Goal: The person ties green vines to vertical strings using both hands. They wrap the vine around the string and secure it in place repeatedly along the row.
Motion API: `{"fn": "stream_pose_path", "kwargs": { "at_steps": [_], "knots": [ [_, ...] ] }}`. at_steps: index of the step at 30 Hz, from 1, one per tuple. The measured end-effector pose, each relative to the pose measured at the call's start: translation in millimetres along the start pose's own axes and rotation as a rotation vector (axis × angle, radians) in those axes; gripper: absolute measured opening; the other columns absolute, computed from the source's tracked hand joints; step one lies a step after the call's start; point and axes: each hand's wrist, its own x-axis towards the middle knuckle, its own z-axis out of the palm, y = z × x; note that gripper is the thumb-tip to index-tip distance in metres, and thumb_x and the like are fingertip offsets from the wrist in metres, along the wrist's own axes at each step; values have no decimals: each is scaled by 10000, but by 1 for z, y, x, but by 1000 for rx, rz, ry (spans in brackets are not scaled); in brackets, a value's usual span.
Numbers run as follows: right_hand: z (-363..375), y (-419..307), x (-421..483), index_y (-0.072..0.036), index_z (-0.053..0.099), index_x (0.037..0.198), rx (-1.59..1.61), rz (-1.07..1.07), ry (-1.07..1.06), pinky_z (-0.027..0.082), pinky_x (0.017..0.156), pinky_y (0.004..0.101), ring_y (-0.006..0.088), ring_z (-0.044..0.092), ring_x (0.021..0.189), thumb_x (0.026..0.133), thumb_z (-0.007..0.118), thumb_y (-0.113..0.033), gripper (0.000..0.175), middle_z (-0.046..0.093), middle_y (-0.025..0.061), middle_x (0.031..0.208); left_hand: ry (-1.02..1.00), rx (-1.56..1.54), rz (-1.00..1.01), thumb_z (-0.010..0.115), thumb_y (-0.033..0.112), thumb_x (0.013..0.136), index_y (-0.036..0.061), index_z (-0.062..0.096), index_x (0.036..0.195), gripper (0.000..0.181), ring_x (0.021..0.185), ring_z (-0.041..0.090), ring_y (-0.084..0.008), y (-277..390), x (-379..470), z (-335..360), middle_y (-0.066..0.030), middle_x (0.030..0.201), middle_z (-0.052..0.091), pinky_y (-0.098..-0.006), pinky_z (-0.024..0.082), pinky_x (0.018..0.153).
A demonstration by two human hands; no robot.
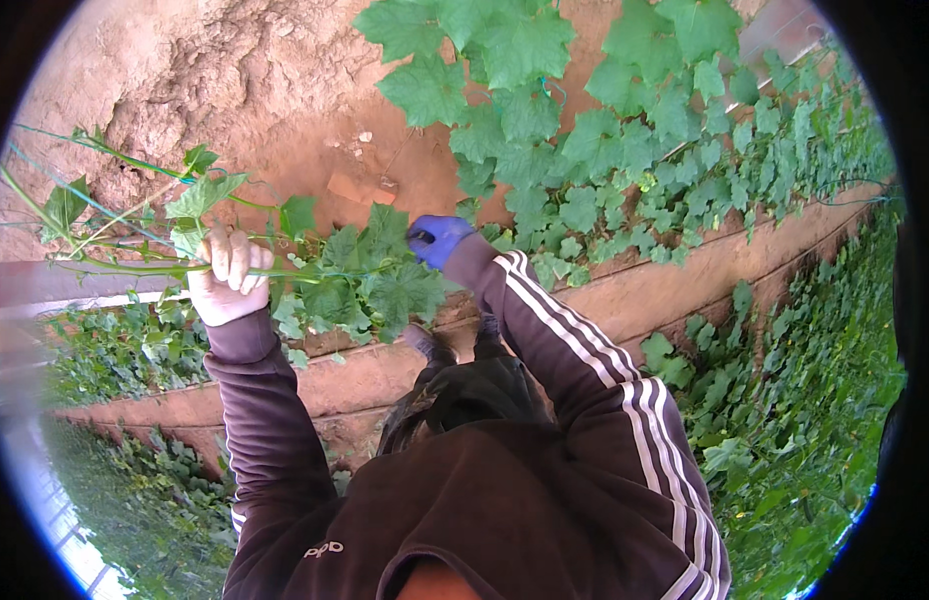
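My bare left hand (pixel 230 271) is closed around a thin green vine stem (pixel 303 275), beside a green string (pixel 97 196) that runs up to the upper left. Lobed leaves (pixel 407 294) of a climbing plant hang between my two hands. My right hand (pixel 437 240), in a blue glove, is at the right edge of these leaves. Its fingers are partly curled, and leaves and the angle of the hand hide what the fingertips touch.
A rough earthen wall (pixel 232 67) rises at the top left. Large-leaved vines (pixel 509 52) hang at the upper right, tied with green string. A reddish brick piece (pixel 362 187) lies on the soil. Dense plant rows (pixel 802 420) flank the earthen path (pixel 359 379) under my feet.
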Motion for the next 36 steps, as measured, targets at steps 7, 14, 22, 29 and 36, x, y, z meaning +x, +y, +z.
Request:
{"fn": "stream_pose_path", "kwargs": {
  "at_steps": [7,14,22,29,36],
  "knots": [
    [44,-37,7,-74,663,926,177,-169,-128,515,658,341,203,652,716,788,680,-206,192,679,112,796,4,38,3,561,282,920,131,449,689,298,413,322,-90,1,2,2,27,542,406,-253,276,466],
    [40,-41,12,-24,633,914,370,-19,-183,509,607,293,126,607,625,820,655,-91,118,672,83,759,25,-10,-3,490,299,963,115,440,678,343,425,327,-104,-1,3,1,2,539,423,-270,285,470],
    [35,-38,10,-29,638,926,147,-204,-208,503,574,282,122,614,622,830,633,-73,105,667,73,714,-14,-14,21,489,276,961,112,436,681,329,406,321,-104,1,3,6,4,536,405,-265,291,441],
    [22,-74,-3,-44,629,848,487,-260,-64,449,516,271,108,550,554,825,634,-110,70,604,53,659,83,0,73,495,296,958,111,430,681,340,421,342,-102,7,1,11,5,532,407,-268,291,438],
    [0,-21,26,-18,627,878,815,213,191,396,472,255,115,508,518,872,588,-145,133,575,32,650,216,-2,162,492,252,957,103,486,766,242,464,352,-98,21,5,14,4,619,433,-247,278,397]
  ]
}}
